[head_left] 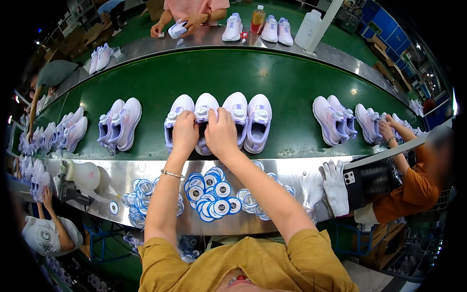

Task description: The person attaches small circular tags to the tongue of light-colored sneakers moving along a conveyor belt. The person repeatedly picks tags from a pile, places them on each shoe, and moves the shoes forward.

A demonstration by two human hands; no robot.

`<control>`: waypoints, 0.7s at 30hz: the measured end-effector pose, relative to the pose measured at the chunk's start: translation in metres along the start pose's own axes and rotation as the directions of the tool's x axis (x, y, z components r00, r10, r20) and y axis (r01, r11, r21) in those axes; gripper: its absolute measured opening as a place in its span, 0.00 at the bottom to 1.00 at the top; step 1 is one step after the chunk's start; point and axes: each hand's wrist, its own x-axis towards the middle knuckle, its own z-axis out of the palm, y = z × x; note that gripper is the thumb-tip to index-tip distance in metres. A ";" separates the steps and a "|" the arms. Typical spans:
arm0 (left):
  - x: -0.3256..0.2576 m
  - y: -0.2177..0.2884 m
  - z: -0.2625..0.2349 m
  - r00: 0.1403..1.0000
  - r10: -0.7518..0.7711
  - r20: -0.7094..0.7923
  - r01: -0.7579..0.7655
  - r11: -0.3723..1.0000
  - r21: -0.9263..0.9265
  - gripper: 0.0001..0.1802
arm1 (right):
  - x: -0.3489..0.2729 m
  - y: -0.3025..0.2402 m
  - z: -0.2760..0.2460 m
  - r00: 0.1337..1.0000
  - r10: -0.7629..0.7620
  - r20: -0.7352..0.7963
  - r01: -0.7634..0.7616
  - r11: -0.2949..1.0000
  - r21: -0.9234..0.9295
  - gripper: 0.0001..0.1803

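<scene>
Several white sneakers with lilac trim and round dials stand side by side on the green belt in front of me, toes pointing away. My left hand (185, 132) is closed, its fingertips at the upper of the second sneaker from the left (206, 101), beside its dial. My right hand (221, 132) is closed too, thumb and fingers pinching near the tongue of that same sneaker. Both hands partly cover its opening, and what lies between the fingertips is too small to tell. The outer left sneaker (182, 103) and the right-hand sneakers (258, 121) stand close by.
Piles of round blue-and-white tags (209, 187) lie on the metal ledge (121, 170), with clear plastic ties (309, 187), a white glove (335, 187) and a phone (357, 185) at right. A tagging gun (73, 187) sits at left. Co-workers handle other sneakers around the belt (292, 73).
</scene>
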 end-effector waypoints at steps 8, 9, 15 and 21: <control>-0.005 -0.003 0.009 0.995 -0.040 -0.089 0.032 0.996 -0.086 0.10 | -0.008 -0.009 0.018 0.995 -0.039 0.094 0.046 0.996 -0.072 0.05; -0.004 -0.004 0.006 0.997 -0.041 -0.062 0.037 0.998 -0.057 0.11 | -0.009 -0.010 0.018 0.994 -0.031 0.107 0.037 0.998 -0.060 0.05; -0.001 -0.006 -0.006 0.992 -0.012 0.126 -0.002 0.994 0.110 0.09 | -0.014 -0.007 0.015 0.997 -0.036 0.064 0.036 0.999 -0.003 0.05; 0.005 -0.023 -0.024 0.995 0.090 0.031 -0.089 0.996 -0.016 0.11 | -0.016 -0.005 0.017 0.981 -0.187 0.059 0.192 0.977 -0.096 0.09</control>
